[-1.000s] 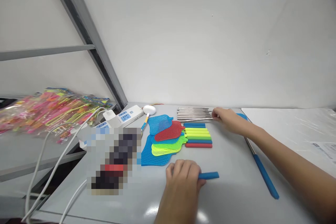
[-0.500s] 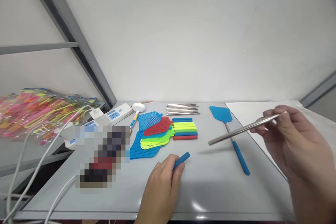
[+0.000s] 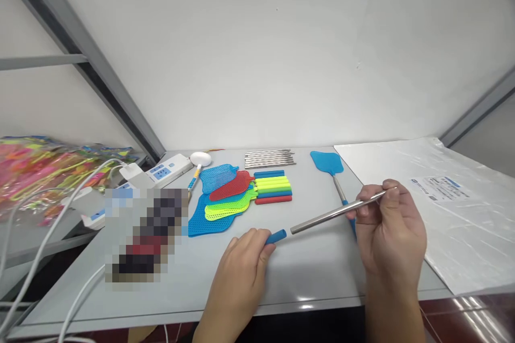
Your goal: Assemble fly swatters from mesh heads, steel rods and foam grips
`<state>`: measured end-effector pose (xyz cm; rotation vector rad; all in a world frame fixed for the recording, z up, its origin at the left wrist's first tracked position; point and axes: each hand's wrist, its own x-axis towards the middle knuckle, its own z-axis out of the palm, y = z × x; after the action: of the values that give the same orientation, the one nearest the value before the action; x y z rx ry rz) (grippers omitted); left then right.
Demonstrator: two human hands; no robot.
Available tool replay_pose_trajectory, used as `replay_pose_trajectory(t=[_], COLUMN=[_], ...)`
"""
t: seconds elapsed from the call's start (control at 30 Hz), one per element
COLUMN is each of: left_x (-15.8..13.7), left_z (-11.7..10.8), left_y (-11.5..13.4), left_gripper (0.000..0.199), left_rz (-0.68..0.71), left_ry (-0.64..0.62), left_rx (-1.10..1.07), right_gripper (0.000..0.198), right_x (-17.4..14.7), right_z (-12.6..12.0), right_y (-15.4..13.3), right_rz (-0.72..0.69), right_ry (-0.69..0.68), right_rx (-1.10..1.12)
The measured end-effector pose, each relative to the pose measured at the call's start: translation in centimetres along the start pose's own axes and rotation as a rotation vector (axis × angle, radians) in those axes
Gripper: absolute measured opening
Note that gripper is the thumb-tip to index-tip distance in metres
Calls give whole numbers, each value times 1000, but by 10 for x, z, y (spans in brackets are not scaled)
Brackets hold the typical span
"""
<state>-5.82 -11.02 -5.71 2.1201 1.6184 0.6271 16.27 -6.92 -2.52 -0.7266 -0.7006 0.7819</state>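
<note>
My left hand [image 3: 243,268] is closed around a blue handle sleeve [image 3: 277,236], whose hollow end sticks out to the right. Pinched in my right hand [image 3: 390,230] is a metal rod [image 3: 325,217], its wide end just short of the sleeve's opening, with a small gap between. Behind that hand lies a fly swatter [image 3: 328,163] with a blue head and metal shaft, its handle partly hidden. Loose swatter heads [image 3: 225,203] in blue, red, green and yellow overlap at mid-table. Beside them is a row of coloured handle sleeves [image 3: 273,186], with several metal rods [image 3: 269,159] behind.
White power strips [image 3: 169,169] with cables and a white round-headed item [image 3: 200,159] stand at left. A pixelated dark object [image 3: 148,236] lies nearer. Bagged colourful items [image 3: 52,171] fill the far left. A white labelled sheet [image 3: 462,225] covers the right side.
My right hand has moved left, bringing the rod's end close to the sleeve in my left hand. The view has shifted, showing more of the white sheet and its label.
</note>
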Motion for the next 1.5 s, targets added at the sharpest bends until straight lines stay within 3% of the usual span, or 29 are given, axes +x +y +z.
replay_pose_trajectory(t=[0.63, 0.83, 0.97, 1.1, 1.2, 1.3, 1.4, 1.5], left_x=[-2, -1, -3, -6, -7, -4, 4, 13], left_z=[0, -1, -3, -2, -1, -3, -8, -11], left_y=[0, -1, -3, 4, 16, 26, 27, 21], left_gripper=[29, 27, 24, 21, 21, 12, 13, 18], left_rz=[43, 49, 56, 45, -72, -197, -252, -292], left_ry=[59, 73, 78, 179, 447, 674, 643, 560], left_rx=[5, -52, -146, -331, -597, -1047, -1510, -1753], right_gripper=[14, 17, 17, 15, 22, 24, 22, 28], right_x=[-15, -36, -39, -40, -44, -46, -47, -48], right_z=[7, 19, 20, 23, 32, 39, 42, 43], right_y=[-1, 8, 11, 13, 15, 17, 17, 16], right_rz=[38, 221, 279, 330, 396, 472, 484, 466], right_ry=[-3, -231, -241, -251, -244, -181, -124, -68], right_rx=[-128, -259, -218, -126, 61, 224, 300, 372])
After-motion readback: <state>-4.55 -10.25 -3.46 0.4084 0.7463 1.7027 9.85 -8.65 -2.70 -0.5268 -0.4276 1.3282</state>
